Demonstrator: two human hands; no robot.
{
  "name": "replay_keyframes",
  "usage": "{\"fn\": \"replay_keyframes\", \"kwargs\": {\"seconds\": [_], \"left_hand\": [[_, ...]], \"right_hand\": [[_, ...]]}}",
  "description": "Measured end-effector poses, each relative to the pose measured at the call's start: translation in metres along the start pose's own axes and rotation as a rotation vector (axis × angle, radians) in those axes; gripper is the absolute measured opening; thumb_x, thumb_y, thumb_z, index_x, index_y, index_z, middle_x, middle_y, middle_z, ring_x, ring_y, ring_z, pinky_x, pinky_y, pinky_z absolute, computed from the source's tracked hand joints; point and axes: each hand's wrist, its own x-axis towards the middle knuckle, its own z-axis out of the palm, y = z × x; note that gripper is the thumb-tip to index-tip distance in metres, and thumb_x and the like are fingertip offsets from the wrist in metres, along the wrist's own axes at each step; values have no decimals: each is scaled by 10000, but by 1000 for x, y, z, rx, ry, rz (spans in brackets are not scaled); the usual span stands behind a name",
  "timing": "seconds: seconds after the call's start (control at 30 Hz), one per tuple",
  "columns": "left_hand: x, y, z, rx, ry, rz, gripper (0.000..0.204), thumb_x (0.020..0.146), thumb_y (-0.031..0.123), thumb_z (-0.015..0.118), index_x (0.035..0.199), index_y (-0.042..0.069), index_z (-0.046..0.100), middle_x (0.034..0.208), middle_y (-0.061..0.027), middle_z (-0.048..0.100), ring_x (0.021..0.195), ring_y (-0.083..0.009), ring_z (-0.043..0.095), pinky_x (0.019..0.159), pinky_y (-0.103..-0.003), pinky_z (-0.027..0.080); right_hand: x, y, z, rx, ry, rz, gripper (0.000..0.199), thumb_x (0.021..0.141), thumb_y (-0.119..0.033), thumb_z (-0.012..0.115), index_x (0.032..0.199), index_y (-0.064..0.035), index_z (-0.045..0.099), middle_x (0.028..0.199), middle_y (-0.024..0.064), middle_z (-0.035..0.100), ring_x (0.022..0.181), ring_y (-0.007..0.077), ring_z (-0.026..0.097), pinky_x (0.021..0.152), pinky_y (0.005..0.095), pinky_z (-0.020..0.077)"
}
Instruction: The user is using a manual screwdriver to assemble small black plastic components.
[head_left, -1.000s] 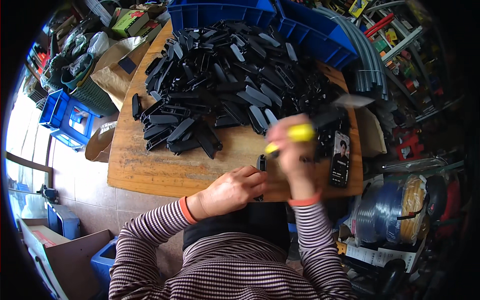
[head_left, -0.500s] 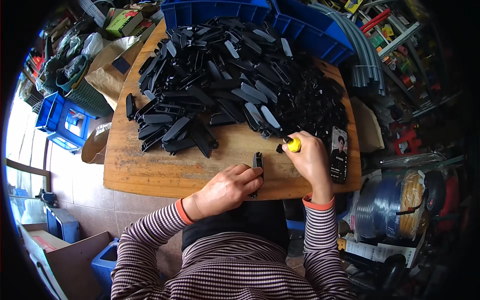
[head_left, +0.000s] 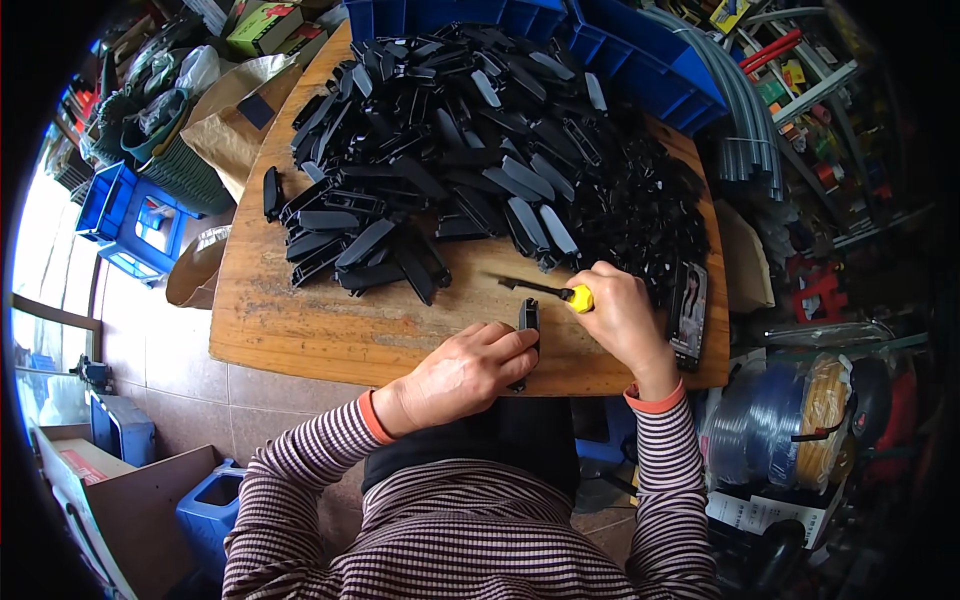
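Your left hand (head_left: 472, 368) is closed around a black part (head_left: 530, 316), which stands lengthwise at the near edge of the counter (head_left: 290, 345), its far end exposed. Your right hand (head_left: 622, 315) grips a tool (head_left: 580, 298) by its yellow handle; the black shaft points left, just beyond the part and apart from it.

Expect the part to be light and stiff, probably moulded plastic; smooth faces may slip, and thin edges may chip. Grasp it by the long sides. The far pile (head_left: 440, 150) shows similar narrow, matt pieces: some flat-faced with angled ends, others open-framed. The counter is grained, scuffed wood.
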Motion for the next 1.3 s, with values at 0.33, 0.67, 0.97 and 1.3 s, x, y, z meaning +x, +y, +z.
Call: {"fn": "replay_keyframes", "kwargs": {"seconds": [0.33,0.67,0.97,1.3], "left_hand": [[-1,-1,2,-2,6,5,439,706,36,682,1140,-5,641,1259,-137,607,965,-255,625,830,-355,539],[-1,0,1,-29,-3,0,418,743,66,685,1150,-14,629,1257,-147,602,1067,-275,609,882,-372,539],[-2,0,1,-14,5,-1,382,787,84,668,1150,-28,625,1245,-151,606,1150,-301,586,923,-376,529],[-2,2,-3,-38,-32,-8,350,833,104,615,1163,-12,626,1198,-126,617,1186,-290,566,950,-360,503]], "right_hand": [[0,8,-10,124,-52,-84,191,750,-54,760,898,31,673,809,143,623,716,317,638,661,378,502],[-3,-16,-5,379,31,22,197,742,-1,750,919,2,663,830,133,688,735,284,684,644,334,520],[-12,-33,22,337,201,-95,208,733,7,741,915,-47,655,815,100,700,743,277,696,638,341,539],[-14,-42,18,115,170,-221,252,683,35,713,907,-48,632,834,105,676,768,295,677,667,371,545]]}}
